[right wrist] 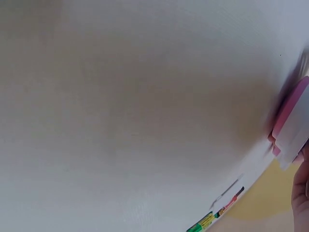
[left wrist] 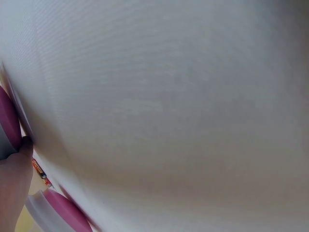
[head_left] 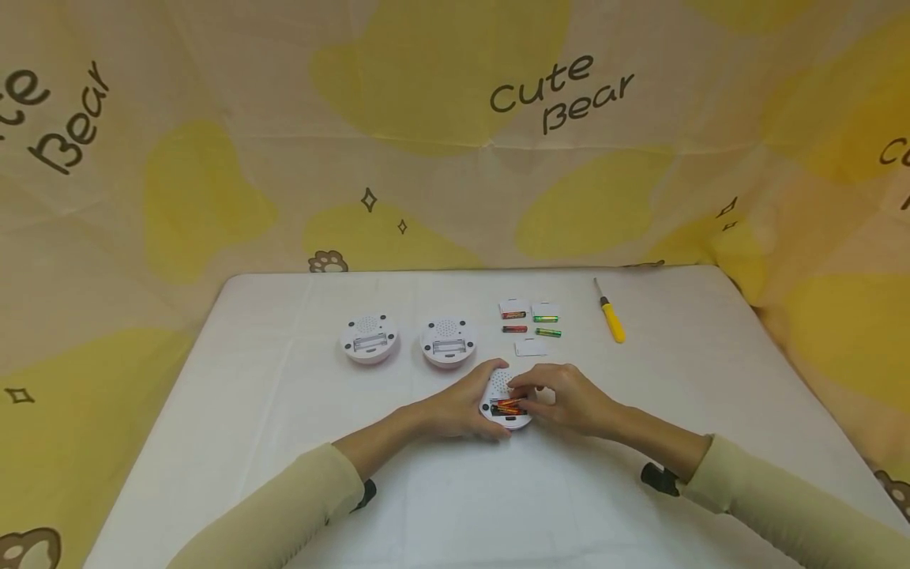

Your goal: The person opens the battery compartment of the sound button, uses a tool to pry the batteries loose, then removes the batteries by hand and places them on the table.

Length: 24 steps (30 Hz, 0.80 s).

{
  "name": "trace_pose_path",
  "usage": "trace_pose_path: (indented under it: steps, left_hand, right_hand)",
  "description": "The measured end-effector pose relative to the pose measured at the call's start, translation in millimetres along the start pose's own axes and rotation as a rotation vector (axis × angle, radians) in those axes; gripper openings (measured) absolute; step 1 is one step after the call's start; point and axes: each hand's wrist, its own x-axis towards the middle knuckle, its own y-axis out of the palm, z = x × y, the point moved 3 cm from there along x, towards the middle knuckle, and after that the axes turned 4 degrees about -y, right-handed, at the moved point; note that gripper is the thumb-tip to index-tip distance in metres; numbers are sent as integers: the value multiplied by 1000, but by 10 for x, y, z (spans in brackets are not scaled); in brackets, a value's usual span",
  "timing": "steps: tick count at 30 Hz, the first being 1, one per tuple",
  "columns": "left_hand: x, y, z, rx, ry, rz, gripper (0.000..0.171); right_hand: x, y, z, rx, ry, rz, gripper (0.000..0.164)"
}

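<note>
At the near middle of the table, my left hand (head_left: 455,408) grips a round white device (head_left: 501,382) by its left side, fingers and thumb spread round the rim. Its underside faces up, with speaker holes, dark feet and a battery compartment. Red-and-black batteries (head_left: 508,404) lie in that compartment, one slightly askew. The thumb and fingers of my right hand (head_left: 572,399) pinch the right end of a battery there; the fingers partly hide it. The left wrist view catches the device's pink side (left wrist: 8,118) at its edge, as does the right wrist view (right wrist: 291,108).
Two similar devices (head_left: 370,341) (head_left: 448,348) with bare compartments stand behind, to the left. White covers (head_left: 529,348), red batteries (head_left: 515,329) and green batteries (head_left: 548,333) lie beyond my hands. Farther right lies a yellow-handled screwdriver (head_left: 613,322). A patterned curtain (head_left: 441,158) hangs behind the table.
</note>
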Motion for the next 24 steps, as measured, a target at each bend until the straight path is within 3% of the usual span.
trace_pose_path:
  steps: [6,12,24]
  left_hand:
    - [10,-3,7,7,24,-3,99]
    - [4,0,5,-14,19,1,99]
    - [15,-3,1,-25,13,1,99]
  right_hand:
    - [18,-25,-17,21,16,24,30]
    - [33,-116,-45,22,92,13,32]
    - [17,-265,-463,-4,233,-168,27]
